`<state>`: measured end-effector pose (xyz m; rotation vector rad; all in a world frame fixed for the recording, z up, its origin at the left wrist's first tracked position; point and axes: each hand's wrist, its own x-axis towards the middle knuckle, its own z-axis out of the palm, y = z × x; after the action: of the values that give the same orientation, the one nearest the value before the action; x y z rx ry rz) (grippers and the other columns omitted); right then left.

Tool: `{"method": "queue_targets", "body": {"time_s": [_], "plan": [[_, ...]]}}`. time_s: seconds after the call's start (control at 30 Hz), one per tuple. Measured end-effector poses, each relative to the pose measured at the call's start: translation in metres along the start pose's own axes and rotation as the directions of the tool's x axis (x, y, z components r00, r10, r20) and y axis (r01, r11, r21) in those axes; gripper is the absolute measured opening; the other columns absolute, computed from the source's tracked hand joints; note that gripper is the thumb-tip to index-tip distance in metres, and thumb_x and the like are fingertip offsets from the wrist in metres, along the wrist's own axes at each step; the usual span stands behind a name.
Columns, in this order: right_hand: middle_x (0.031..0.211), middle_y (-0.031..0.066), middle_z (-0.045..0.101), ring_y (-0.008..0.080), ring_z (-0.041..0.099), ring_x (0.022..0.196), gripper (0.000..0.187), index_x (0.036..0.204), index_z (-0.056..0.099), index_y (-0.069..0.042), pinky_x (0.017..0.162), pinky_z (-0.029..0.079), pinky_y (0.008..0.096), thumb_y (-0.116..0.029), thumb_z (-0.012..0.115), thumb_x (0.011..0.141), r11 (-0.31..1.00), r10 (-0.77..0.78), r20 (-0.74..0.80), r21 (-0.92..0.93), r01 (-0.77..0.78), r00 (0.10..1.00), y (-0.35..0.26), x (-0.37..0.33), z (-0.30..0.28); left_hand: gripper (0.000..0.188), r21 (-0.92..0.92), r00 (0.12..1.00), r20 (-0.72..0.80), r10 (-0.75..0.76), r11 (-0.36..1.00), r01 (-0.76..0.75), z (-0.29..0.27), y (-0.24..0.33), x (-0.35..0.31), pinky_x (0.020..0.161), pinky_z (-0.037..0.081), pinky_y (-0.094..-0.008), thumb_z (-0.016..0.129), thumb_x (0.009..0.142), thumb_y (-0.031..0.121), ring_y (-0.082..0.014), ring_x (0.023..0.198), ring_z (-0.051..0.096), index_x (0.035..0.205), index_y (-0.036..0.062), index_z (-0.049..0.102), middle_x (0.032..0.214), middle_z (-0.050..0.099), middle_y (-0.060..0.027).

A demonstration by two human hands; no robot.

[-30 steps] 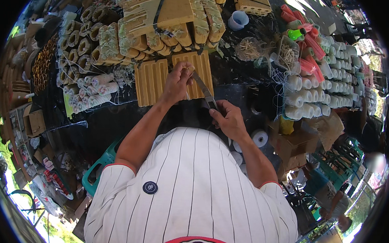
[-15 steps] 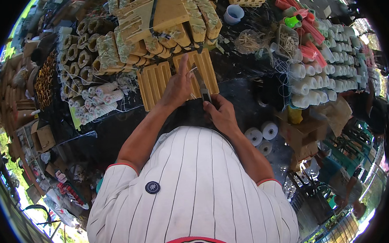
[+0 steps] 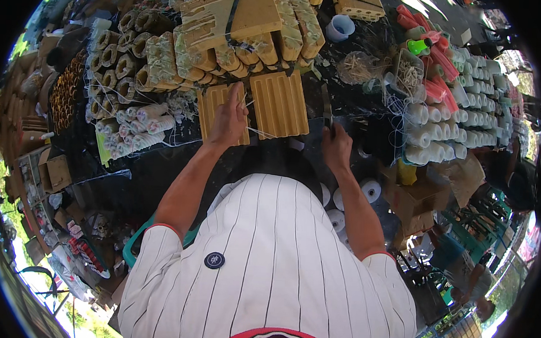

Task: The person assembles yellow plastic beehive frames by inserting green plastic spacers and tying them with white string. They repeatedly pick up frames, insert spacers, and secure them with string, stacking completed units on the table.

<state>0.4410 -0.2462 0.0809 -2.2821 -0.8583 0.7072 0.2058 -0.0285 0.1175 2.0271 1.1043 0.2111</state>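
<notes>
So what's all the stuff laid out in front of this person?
ridged yellow blocks: two, yellow, flat on the dark table, by the hands
tan bundles: a pile, tan, tied with a dark strap, behind the blocks
cardboard tubes: many, brown, stacked at left
white rolls: many, white, rows at right
red tubes: several, red and pink, upper right
green cap: one, green, among the red tubes
white cup: one, top centre
white string: thin, across the blocks
cardboard boxes: a few, brown, lower right
left hand: on the left block
right hand: gripping a dark knife
</notes>
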Motion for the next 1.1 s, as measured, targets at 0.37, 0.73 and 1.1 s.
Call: {"method": "queue_targets", "body": {"time_s": [0.37,0.73,1.1], "plan": [[0.11,0.0205,0.074,0.0364,0.072,0.097,0.036,0.118,0.068,0.006,0.088,0.056,0.0461,-0.023,0.075,0.097,0.825,-0.554,-0.21,-0.268,0.498,0.805,-0.075,0.062,0.031,0.06,-0.505,0.999,0.033,-0.042,0.861,0.053,-0.028,0.061,-0.01,0.07,0.051,-0.0283,0.052,0.112,0.007,-0.0107,0.072,0.056,0.166,0.0084,0.027,0.09,0.069,-0.0081],[0.081,0.0039,0.074,0.0085,0.065,0.073,0.021,0.098,0.076,0.004,0.066,0.05,0.0263,-0.017,0.076,0.101,0.7,-0.075,0.266,0.701,-0.139,0.961,-0.132,-0.013,0.055,0.052,-0.377,0.996,0.073,0.041,0.926,-0.01,-0.057,0.02,-0.032,0.073,0.058,-0.0304,0.049,0.112,0.006,-0.0162,0.084,0.075,0.162,0.011,0.037,0.099,0.078,-0.0106],[0.097,0.0214,0.076,0.0422,0.072,0.096,0.029,0.098,0.078,-0.002,0.085,0.053,0.0525,-0.03,0.07,0.098,0.905,0.271,-0.083,-0.318,-0.283,0.959,0.164,-0.186,0.058,0.045,-0.261,0.766,-0.616,0.185,0.87,-0.419,-0.312,-0.15,0.216,0.094,0.058,-0.0401,0.055,0.111,0.025,-0.0268,0.109,0.069,0.15,0.0021,0.052,0.117,0.07,-0.0171]]}}
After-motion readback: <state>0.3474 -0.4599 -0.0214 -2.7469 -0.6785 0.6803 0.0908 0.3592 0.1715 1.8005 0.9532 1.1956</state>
